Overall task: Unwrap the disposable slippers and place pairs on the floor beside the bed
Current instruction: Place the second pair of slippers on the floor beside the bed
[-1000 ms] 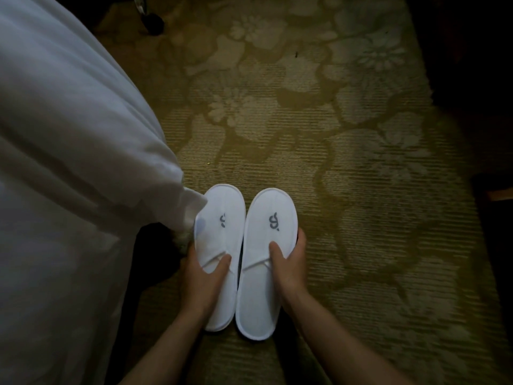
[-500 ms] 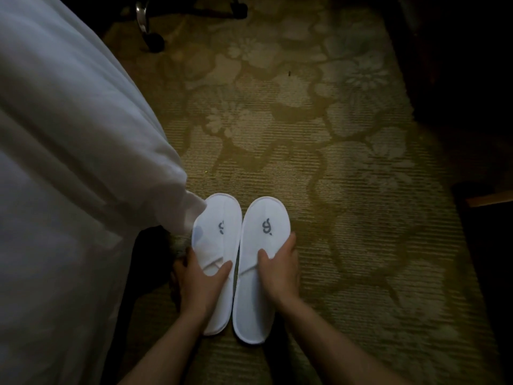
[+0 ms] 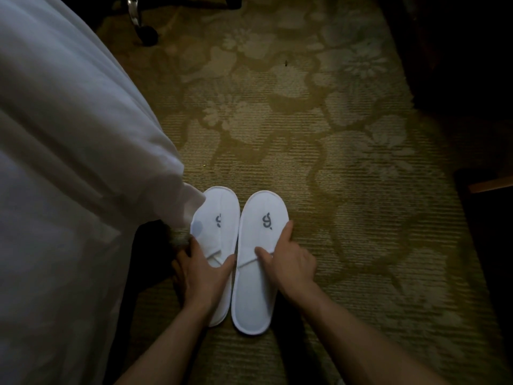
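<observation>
Two white disposable slippers lie side by side on the patterned carpet, toes pointing away from me, each with a grey logo. My left hand [image 3: 202, 270] grips the left slipper [image 3: 222, 215] at its middle, thumb on top. My right hand [image 3: 288, 259] grips the right slipper [image 3: 258, 295] the same way, fingers along its outer edge. The corner of the white bed cover [image 3: 83, 162] hangs over the left slipper's toe edge. No wrapper is in view.
The bed fills the left side, with a dark gap under it by my left hand. A chair's wheel and leg [image 3: 144, 34] stand at the top left. Dark furniture [image 3: 483, 218] lines the right edge. Floral carpet [image 3: 333, 134] stretches ahead.
The slippers have been slid a little closer together and toward me. Both hands kept their hold and shifted slightly along them.
</observation>
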The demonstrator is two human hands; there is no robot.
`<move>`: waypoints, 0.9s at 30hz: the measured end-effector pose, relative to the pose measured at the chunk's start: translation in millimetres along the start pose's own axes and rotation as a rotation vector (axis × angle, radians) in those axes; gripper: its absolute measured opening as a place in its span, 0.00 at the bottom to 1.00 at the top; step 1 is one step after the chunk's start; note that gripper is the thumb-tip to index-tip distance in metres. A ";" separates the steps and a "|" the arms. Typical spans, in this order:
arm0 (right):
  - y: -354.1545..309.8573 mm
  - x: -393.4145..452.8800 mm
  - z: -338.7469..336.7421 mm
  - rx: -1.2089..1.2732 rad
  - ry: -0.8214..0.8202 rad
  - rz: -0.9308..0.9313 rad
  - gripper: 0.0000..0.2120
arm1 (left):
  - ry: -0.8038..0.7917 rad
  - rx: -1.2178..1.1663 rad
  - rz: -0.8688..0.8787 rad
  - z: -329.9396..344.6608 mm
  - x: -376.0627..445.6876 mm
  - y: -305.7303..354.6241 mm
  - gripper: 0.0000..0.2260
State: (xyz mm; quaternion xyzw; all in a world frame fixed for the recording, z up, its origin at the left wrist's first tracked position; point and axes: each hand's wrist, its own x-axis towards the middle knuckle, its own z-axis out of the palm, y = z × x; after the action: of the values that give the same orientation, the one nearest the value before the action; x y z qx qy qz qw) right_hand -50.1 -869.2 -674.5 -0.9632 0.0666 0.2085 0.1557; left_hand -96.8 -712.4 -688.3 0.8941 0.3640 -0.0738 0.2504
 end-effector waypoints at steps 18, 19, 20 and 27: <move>0.2 3.8 2.1 -0.028 -0.024 -0.054 0.49 | 0.078 0.308 0.291 -5.2 -5.0 0.7 0.33; 0.5 4.0 2.0 -0.024 -0.029 -0.055 0.50 | 0.079 0.330 0.331 -4.5 -5.9 0.5 0.31; 0.3 3.9 2.5 -0.022 -0.034 -0.055 0.50 | 0.072 0.342 0.340 -4.1 -6.3 0.3 0.30; -0.1 7.0 6.5 -0.011 -0.044 -0.071 0.50 | 0.030 0.302 0.268 -5.5 -8.1 7.8 0.29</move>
State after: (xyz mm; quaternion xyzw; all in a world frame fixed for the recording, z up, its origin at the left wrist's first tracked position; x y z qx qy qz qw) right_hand -46.2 -867.5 -683.0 -0.9610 0.0277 0.2245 0.1593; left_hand -97.7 -719.4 -678.0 0.9628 0.2304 -0.0803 0.1158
